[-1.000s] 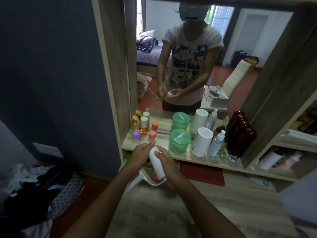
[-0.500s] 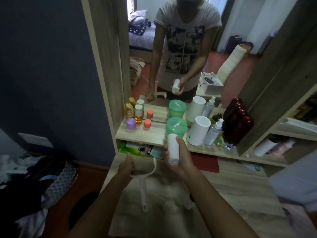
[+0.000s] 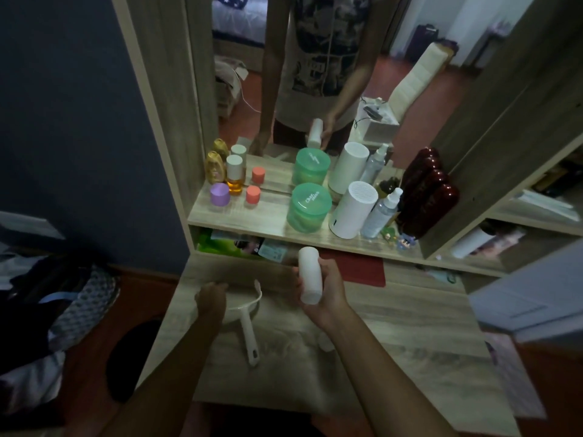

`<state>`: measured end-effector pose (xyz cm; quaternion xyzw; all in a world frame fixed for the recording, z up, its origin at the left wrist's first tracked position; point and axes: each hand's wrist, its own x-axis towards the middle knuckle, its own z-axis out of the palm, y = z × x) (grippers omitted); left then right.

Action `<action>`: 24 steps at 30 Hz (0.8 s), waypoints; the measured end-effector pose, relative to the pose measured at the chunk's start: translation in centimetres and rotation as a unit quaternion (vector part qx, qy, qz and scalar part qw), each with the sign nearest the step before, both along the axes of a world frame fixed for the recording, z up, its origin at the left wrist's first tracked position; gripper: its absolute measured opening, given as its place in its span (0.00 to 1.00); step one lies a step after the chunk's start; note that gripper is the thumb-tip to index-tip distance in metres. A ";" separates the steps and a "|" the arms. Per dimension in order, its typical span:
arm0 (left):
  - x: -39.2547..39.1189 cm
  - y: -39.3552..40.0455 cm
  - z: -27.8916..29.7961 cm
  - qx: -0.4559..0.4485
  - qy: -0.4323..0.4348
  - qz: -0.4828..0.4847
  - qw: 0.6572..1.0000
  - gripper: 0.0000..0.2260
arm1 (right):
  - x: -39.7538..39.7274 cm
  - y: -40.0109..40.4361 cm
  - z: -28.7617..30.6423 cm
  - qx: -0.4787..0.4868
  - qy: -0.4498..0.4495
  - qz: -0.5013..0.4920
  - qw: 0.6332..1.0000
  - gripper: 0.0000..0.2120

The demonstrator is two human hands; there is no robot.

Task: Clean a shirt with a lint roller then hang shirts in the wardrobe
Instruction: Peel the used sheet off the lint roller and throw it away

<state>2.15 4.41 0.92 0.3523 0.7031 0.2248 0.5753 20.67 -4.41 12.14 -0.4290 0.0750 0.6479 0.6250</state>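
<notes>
Lint roller in two parts over the tabletop (image 3: 394, 326)

Head view: right hand (image 3: 326, 287) grips white roll (image 3: 309, 275), upright, just below the green jar (image 3: 309, 207); left hand (image 3: 210, 299) holds roller frame (image 3: 247, 326), left of the roll; handle rests on tabletop.

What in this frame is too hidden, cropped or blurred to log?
- Head view: left hand fingers curl out of sight over the lint roller handle; the grip is unclear.
- Packets below the shelf: shadowed, unreadable.
- No shirt identifiable; the pile at left is dark and cropped.
</notes>
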 end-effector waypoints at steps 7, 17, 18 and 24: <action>1.4 -0.3 5.2 0.222 -0.003 -0.152 0.963 0.13 | -0.8 0.8 0.1 -0.062 -0.092 0.157 0.981 0.14; 2.0 -0.6 9.3 0.073 -0.163 -0.210 0.961 0.12 | -3.4 1.7 -0.5 -0.071 -0.108 0.271 0.954 0.19; 1.7 -0.4 8.8 0.058 -0.151 -0.210 0.964 0.12 | -3.4 1.5 -0.2 -0.058 -0.097 0.278 0.954 0.15; 0.7 -0.1 7.8 0.045 -0.086 -0.177 0.979 0.10 | -2.7 0.7 -1.0 -0.031 0.080 0.248 0.965 0.18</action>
